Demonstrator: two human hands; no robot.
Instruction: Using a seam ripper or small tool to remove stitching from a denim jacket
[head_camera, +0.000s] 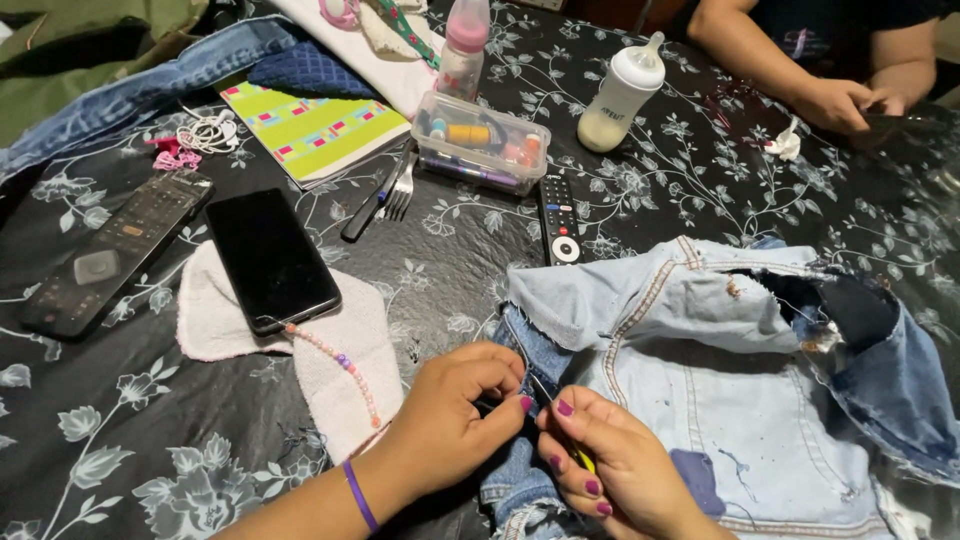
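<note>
Head view: left hand (455, 400) and right hand (615, 465) meet at edge of light denim garment (700, 380) on counter (450, 280). Left fingers closed, pinching denim fold. Right fingers closed on thin yellow-handled tool (582, 460), tip between both hands. Black phone (270, 258) on pale cloth (340, 370) left of left fingers, well apart. Remote (558, 218) beyond fingers.

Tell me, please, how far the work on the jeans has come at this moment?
Done: little shows as finished; the jeans lie spread on the table with frayed, open edges. In hand: the left hand pinches the denim edge, and the right hand holds a thin yellow-handled tool against it. Left: the torn part near the waistband remains open.
</note>
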